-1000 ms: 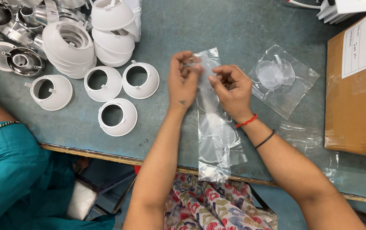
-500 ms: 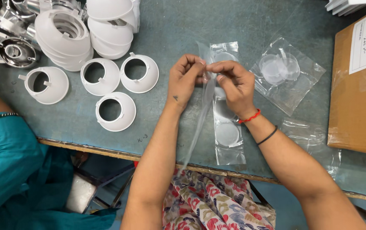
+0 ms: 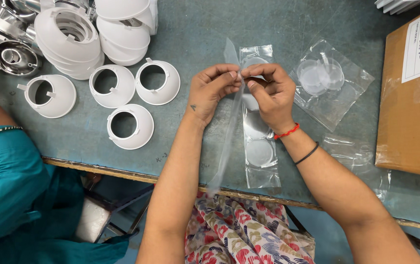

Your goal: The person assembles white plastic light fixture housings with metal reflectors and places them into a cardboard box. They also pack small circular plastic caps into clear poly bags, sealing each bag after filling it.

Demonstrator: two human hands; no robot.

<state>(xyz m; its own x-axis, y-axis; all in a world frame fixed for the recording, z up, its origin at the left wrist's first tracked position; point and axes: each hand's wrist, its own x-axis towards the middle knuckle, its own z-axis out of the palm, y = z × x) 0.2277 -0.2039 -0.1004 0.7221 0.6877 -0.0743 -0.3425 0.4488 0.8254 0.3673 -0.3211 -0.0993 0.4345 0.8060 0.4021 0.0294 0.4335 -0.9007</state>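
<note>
Both hands, left hand [image 3: 213, 90] and right hand [image 3: 268, 90], pinch-grip a clear strip [image 3: 229, 132] (over the teal bench [image 3: 200, 34]).

A single head-worn camera looks steeply down from close above the desk [image 3: 195, 29], facing away from the wearer. The desk's near edge crosses the lower frame; forearms enter from below that edge, meeting mid-frame.
</note>
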